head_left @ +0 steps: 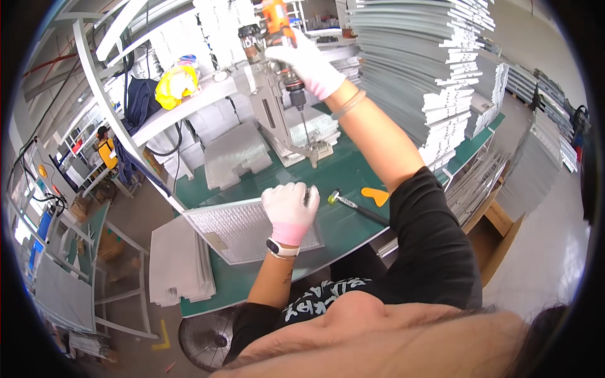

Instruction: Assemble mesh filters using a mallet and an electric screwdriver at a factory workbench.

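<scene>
My right hand (309, 66), in a white glove with a pink cuff, is raised at the far side of the bench and closed around an orange power drill (275, 17). Its long bit (305, 123) points down beside a grey metal stand (268, 104). My left hand (290, 208), gloved the same way, rests on a silver mesh panel (242, 230) with a pale frame. Its fingers are curled, with a small dark spot between thumb and finger that I cannot make out. To its right lie a hammer (356, 206) and a yellow scraper (375, 195).
A tall stack of grey panels (403, 63) rises at the back right of the green bench (343, 173). More panels (179, 261) pile at the left edge. A yellow bag (175, 87) sits on a shelf, and a person (107, 151) is farther left.
</scene>
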`<action>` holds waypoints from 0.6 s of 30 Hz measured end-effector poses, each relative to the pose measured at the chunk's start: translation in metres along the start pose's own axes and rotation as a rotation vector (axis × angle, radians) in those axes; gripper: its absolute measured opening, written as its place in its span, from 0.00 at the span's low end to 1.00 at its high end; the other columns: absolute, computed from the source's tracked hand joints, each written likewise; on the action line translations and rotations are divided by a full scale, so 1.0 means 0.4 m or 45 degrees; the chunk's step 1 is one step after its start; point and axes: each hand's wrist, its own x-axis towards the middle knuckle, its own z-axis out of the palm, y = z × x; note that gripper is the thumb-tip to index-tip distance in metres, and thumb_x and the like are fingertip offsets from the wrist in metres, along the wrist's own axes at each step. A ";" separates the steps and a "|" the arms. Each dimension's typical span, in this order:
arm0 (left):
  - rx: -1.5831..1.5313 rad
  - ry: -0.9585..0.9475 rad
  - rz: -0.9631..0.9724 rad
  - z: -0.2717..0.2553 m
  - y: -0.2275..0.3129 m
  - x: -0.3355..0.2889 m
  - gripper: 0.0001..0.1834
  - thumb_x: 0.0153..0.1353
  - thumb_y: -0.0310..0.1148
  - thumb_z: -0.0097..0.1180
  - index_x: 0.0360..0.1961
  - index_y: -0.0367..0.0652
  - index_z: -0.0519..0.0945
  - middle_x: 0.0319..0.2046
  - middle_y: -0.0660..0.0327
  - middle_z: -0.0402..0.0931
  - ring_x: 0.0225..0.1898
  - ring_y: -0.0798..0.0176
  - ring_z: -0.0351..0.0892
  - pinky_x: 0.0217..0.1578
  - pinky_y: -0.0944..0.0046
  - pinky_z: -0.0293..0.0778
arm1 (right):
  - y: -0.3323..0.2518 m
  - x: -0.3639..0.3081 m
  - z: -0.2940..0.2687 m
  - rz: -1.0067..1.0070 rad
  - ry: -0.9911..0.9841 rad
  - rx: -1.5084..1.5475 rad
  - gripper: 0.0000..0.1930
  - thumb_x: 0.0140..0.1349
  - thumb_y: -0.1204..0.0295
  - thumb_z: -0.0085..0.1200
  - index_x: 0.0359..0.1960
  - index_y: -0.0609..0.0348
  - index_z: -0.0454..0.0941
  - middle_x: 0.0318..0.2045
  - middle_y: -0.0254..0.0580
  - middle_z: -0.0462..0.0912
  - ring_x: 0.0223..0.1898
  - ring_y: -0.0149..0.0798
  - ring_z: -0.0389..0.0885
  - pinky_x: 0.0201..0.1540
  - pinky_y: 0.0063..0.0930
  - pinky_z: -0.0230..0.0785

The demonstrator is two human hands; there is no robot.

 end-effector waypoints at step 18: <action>-0.128 0.071 -0.040 0.028 -0.026 0.011 0.13 0.47 0.40 0.66 0.13 0.49 0.76 0.13 0.62 0.71 0.18 0.55 0.73 0.25 0.54 0.63 | -0.118 -0.110 0.073 0.293 -0.050 0.686 0.06 0.66 0.73 0.55 0.41 0.51 0.71 0.29 0.25 0.72 0.27 0.21 0.71 0.29 0.15 0.66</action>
